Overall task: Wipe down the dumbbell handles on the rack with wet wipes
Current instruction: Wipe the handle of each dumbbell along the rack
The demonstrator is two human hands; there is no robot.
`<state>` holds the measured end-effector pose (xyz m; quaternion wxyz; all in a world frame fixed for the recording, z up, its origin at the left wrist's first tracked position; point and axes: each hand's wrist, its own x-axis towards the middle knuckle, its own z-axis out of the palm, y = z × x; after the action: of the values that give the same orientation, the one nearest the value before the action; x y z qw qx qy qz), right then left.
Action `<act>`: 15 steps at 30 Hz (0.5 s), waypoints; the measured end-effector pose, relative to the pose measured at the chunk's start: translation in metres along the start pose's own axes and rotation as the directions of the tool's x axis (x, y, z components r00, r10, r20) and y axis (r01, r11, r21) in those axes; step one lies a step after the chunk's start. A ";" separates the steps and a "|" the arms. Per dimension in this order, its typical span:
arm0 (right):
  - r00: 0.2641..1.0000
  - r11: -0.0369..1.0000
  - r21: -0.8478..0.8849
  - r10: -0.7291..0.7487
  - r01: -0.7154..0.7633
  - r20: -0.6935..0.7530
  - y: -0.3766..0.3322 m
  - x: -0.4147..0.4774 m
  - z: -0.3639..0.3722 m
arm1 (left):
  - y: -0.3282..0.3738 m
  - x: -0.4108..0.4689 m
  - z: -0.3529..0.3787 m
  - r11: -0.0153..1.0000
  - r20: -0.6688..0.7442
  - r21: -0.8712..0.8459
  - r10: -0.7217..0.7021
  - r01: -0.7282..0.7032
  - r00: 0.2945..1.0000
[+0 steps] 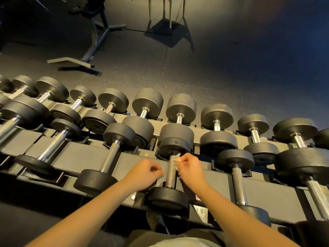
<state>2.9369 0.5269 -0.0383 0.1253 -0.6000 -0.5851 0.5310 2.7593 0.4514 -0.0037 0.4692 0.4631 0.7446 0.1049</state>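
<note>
The rack [83, 154] is full of dumbbells in two rows. The dumbbell handle [171, 171] being cleaned is in the near row, low in the view at about 6 o'clock. The right hand [190, 171] is at 3 o'clock from the handle and pinches a small white wet wipe [177, 158] against its top end. The left hand [144, 173] is at 9 o'clock, just beside the handle, fingers curled. I cannot tell if it holds anything. A bench frame [99, 32] stands far off at 11 o'clock.

grey metal frame [99, 38] and pale wooden legs [170, 13] on speckled floor [231, 72].
</note>
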 end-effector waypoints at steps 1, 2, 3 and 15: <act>0.979 0.962 0.216 0.187 -0.165 -0.087 -0.001 0.010 0.004 | 0.004 0.000 0.005 0.993 0.067 -0.111 -0.039 0.046 0.997; 0.931 0.865 0.405 0.356 -0.298 -0.077 -0.006 0.018 0.006 | 0.008 0.000 0.010 0.977 0.118 -0.185 -0.084 0.105 0.989; 0.889 0.771 0.506 0.458 -0.386 -0.020 -0.009 0.024 0.008 | 0.010 0.000 0.015 0.967 0.140 -0.209 -0.117 0.144 0.983; 0.859 0.946 -0.267 0.286 -0.183 0.425 -0.002 -0.021 -0.009 | -0.008 0.003 0.022 0.994 0.123 -0.097 -0.028 0.040 0.992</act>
<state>2.9476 0.5142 -0.0229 -0.1484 -0.5349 -0.5745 0.6015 2.7716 0.4436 -0.0224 0.5376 0.4319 0.7165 0.1053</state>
